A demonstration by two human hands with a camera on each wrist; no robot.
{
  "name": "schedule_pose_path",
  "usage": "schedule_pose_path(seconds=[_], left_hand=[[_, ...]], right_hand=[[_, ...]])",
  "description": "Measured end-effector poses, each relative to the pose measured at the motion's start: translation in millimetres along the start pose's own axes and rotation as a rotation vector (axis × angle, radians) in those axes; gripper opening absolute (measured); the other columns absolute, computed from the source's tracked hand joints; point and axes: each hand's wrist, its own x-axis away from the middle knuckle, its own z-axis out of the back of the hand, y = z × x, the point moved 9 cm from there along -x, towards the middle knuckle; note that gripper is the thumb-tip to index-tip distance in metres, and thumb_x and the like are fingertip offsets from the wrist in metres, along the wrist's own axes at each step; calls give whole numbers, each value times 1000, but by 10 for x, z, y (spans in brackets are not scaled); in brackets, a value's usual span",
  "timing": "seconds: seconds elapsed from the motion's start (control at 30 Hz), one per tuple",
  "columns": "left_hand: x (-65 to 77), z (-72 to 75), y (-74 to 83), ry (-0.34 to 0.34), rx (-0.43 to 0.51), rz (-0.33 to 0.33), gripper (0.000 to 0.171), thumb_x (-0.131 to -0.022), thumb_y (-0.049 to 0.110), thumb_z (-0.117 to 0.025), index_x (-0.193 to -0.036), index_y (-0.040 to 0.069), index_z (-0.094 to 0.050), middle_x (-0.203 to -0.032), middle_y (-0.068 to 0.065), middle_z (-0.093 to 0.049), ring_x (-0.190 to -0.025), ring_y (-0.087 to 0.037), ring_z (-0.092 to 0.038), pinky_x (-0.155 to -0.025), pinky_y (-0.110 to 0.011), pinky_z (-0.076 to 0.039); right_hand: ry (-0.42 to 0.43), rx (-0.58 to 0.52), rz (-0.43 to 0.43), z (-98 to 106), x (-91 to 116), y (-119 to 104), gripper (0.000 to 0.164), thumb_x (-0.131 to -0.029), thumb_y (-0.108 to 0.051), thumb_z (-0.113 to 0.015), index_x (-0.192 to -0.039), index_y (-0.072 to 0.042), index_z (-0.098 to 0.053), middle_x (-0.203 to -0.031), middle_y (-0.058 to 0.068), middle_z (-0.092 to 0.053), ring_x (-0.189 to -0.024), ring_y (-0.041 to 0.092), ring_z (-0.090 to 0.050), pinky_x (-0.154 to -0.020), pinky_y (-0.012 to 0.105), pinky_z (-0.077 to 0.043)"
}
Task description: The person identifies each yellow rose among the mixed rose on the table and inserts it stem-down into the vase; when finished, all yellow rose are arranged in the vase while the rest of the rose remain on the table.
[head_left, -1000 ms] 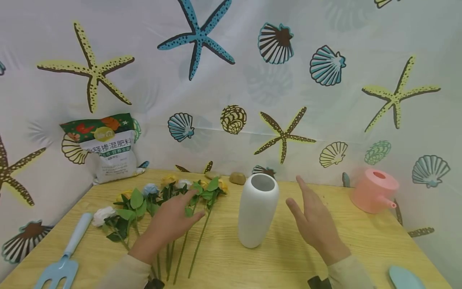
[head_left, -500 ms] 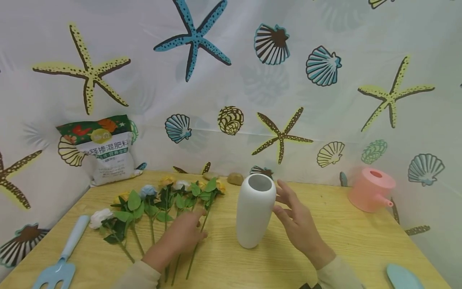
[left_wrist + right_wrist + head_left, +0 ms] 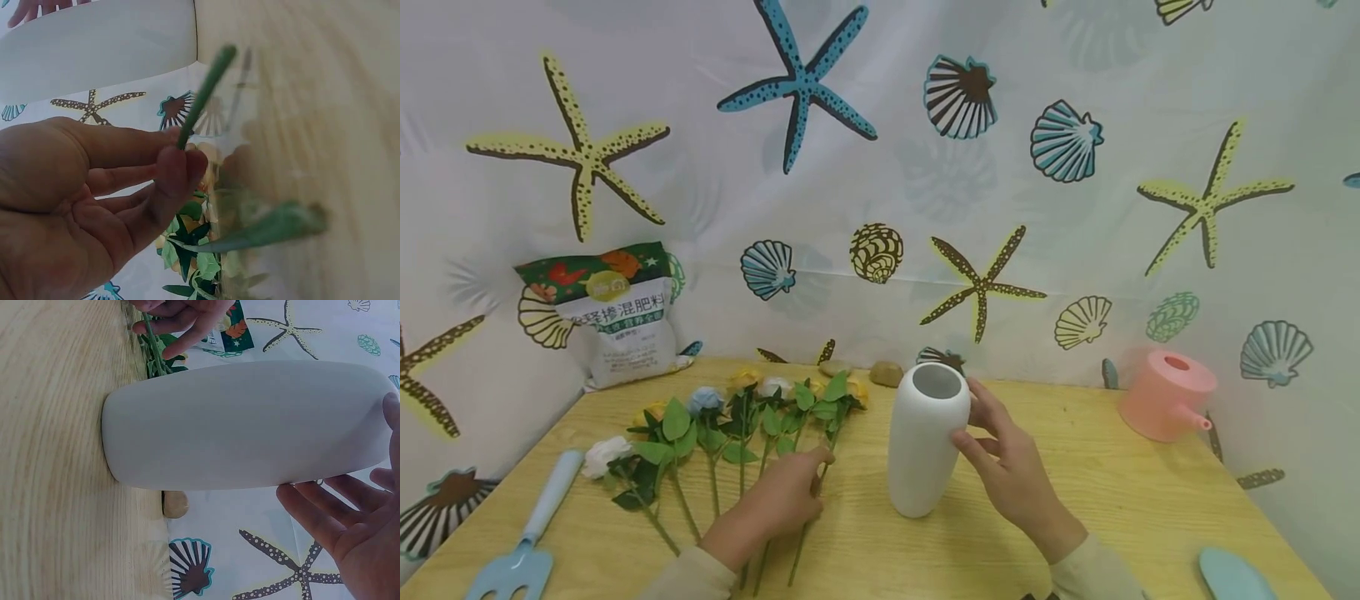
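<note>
A tall white vase (image 3: 927, 450) stands upright at the middle of the table. My right hand (image 3: 1011, 471) holds its upper right side, thumb at the front and fingers curled behind; the right wrist view also has the fingers and thumb touching the vase (image 3: 244, 428). To the left, artificial roses lie side by side, with white, blue and yellow heads and green leaves. My left hand (image 3: 782, 496) is over the rightmost stems. In the left wrist view, the thumb and forefinger pinch a green rose stem (image 3: 206, 94). A second stem (image 3: 269, 231) lies below that hand.
A light blue garden fork (image 3: 523, 550) lies at the left edge. A fertilizer bag (image 3: 628, 333) leans at the back left, and stones (image 3: 886, 373) sit behind the vase. A pink watering can (image 3: 1167, 400) is at the back right, a pale blue object (image 3: 1234, 575) at the front right.
My right hand has moved left to the vase and taken hold of it. The left hand has come down from above the roses and now pinches a stem. The vase stays in place.
</note>
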Motion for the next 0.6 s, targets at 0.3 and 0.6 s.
schedule_pose_path(seconds=[0.3, 0.6], left_hand=[[46, 45, 124, -70, 285, 21, 64, -85, -11, -71, -144, 0, -49, -95, -13, -65, -65, -20, -64, -58, -36, -55], [77, 356, 330, 94, 471, -50, 73, -88, -8, -71, -152, 3, -39, -104, -16, -64, -72, -18, -66, -59, -29, -57]], right_hand=[[-4, 9, 16, -3, 1, -7, 64, -97, -8, -65, -155, -11, -38, -137, 19, -62, -116, 35, -67, -83, 34, -61], [4, 13, 11, -9, 6, 15, 63, -97, -9, -65, -155, -13, -39, -136, 17, -63, -116, 34, -67, -84, 30, -60]])
